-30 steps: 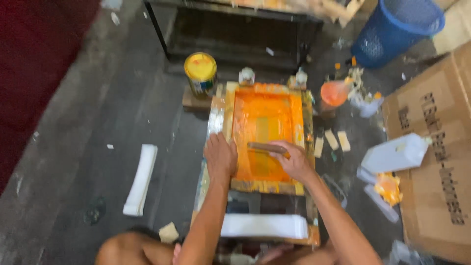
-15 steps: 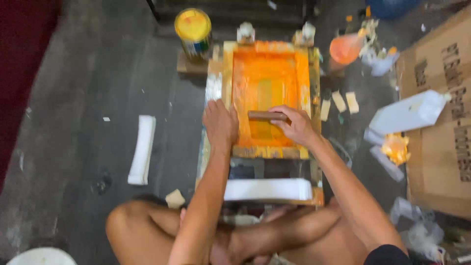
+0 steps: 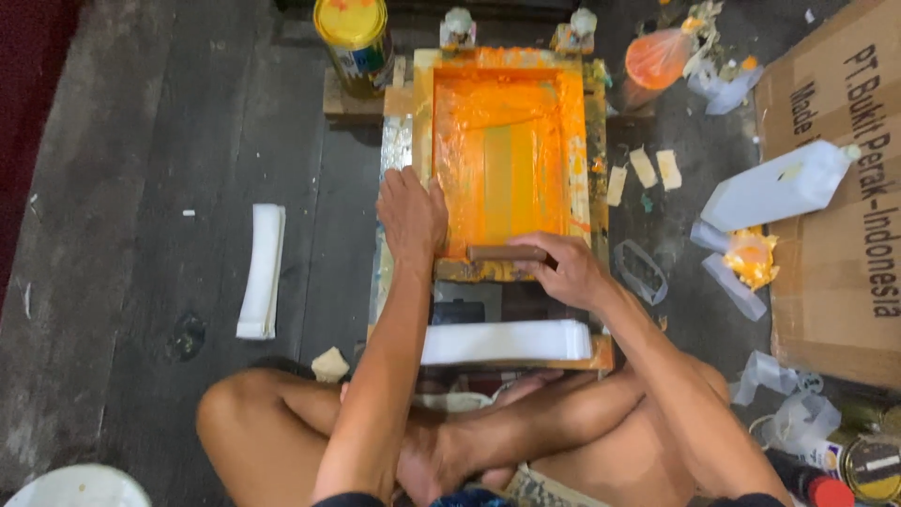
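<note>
A wooden printing screen frame [image 3: 508,64] coated in orange ink lies flat on a low board in front of me. My left hand [image 3: 410,213] presses flat on the frame's left near corner. My right hand [image 3: 566,268] grips a brown squeegee [image 3: 505,253] lying across the near edge of the orange screen. A pale streak runs down the middle of the ink. A stack of white strips [image 3: 505,341] rests on the board between the frame and my crossed legs.
A yellow-lidded paint can [image 3: 353,33] stands at the frame's far left. A bag of orange ink [image 3: 658,58] and a white jug [image 3: 778,188] lie to the right, beside a cardboard box [image 3: 840,216]. Another stack of white strips [image 3: 262,270] lies on the floor to the left.
My right hand has drawn the squeegee toward me, from mid-screen to the near edge. The left hand stays on the frame. The view has tilted down, showing my legs.
</note>
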